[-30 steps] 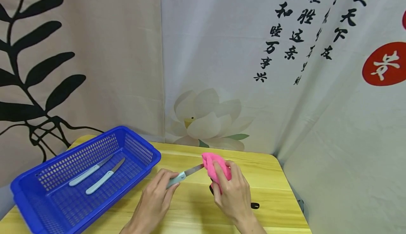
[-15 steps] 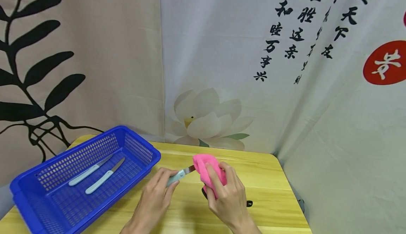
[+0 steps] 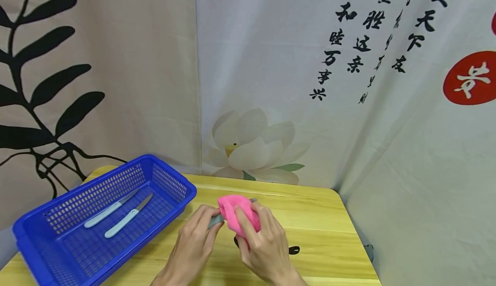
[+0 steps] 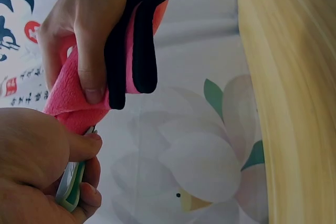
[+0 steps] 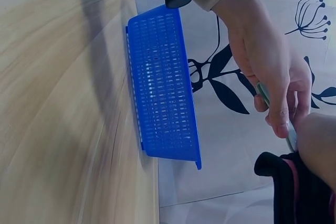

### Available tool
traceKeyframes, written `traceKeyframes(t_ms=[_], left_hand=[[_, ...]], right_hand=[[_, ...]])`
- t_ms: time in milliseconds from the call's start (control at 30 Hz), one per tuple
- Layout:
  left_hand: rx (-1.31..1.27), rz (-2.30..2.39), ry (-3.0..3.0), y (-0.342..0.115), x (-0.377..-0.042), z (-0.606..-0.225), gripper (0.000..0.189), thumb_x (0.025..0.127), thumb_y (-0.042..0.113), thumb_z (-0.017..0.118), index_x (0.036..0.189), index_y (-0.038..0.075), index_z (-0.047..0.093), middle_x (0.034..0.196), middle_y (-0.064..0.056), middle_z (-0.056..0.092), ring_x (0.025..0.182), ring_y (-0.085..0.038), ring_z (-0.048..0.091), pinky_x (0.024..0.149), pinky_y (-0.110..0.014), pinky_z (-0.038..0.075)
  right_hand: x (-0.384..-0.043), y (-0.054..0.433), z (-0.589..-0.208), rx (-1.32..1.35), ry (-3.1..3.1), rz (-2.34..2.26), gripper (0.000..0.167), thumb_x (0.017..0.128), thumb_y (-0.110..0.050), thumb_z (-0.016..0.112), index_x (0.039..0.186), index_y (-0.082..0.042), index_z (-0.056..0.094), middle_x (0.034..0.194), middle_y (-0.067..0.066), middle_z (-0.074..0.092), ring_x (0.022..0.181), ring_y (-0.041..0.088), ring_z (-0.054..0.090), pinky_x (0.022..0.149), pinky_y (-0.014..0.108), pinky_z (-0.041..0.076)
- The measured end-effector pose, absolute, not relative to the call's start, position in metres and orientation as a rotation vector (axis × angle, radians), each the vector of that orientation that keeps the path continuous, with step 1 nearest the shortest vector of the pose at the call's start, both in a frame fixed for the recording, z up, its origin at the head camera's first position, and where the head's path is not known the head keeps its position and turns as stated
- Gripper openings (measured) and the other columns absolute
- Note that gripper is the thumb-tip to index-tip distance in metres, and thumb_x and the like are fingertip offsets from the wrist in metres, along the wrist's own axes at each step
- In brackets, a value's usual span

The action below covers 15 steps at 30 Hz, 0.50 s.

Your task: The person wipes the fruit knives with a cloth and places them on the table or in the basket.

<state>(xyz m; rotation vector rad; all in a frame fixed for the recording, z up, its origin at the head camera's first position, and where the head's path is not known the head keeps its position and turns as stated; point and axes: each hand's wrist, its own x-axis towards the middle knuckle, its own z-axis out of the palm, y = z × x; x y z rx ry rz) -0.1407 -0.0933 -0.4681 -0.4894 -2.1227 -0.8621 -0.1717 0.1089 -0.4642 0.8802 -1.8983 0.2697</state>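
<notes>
In the head view my left hand (image 3: pixel 193 238) grips a small knife by its pale blue-green handle (image 3: pixel 216 220). My right hand (image 3: pixel 267 243) holds a folded pink cloth (image 3: pixel 232 210) around the blade, right up against the handle. Only a bit of the blade tip (image 3: pixel 253 200) shows past the cloth. The left wrist view shows the cloth's black trim (image 4: pixel 144 51) hanging in folds below the right fingers, and the left fingers curled round the handle. Part of the handle (image 5: pixel 263 93) also appears in the right wrist view; cloth and hand hide most of the blade.
A blue plastic basket (image 3: pixel 155 160) stands at the left of the wooden table (image 3: pixel 321 217). Inside lie two similar knives, one knife (image 3: pixel 104 214) behind the other knife (image 3: pixel 124 223). A printed curtain (image 3: pixel 248 62) hangs behind the table.
My right hand has slid the pink cloth leftward along the blade to the handle. The blade, earlier bare near the handle, is now mostly covered. The left hand has barely moved.
</notes>
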Motion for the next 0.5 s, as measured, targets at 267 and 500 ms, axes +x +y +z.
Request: traceKeyframes(t_ms=[267,500], left_hand=[[-0.482,-0.869,-2.145,-0.096,-0.14,-0.466,0.033,0.089,-0.01,0.088,0.116,0.005,0.075,0.105,0.0,0.072,0.095,-0.009,0.073,0.08,-0.028,0.069],[-0.473,-0.898,-2.16,-0.099,-0.139,-0.466,0.032,0.091,-0.009,0.088,0.117,0.006,0.076,0.105,0.001,0.071,0.094,-0.006,0.072,0.078,-0.025,0.067]], right_hand=[[-0.177,0.115,-0.462,0.837,-1.936,0.249,0.054,0.083,-0.019,0.071,0.136,-0.014,0.078,0.118,0.018,0.07,0.089,0.026,0.067,0.067,0.034,0.062],[-0.182,0.125,-0.464,0.808,-1.986,0.25,0.059,0.082,-0.016,0.074,0.141,-0.015,0.076,0.121,0.019,0.069,0.093,0.027,0.068,0.067,0.037,0.063]])
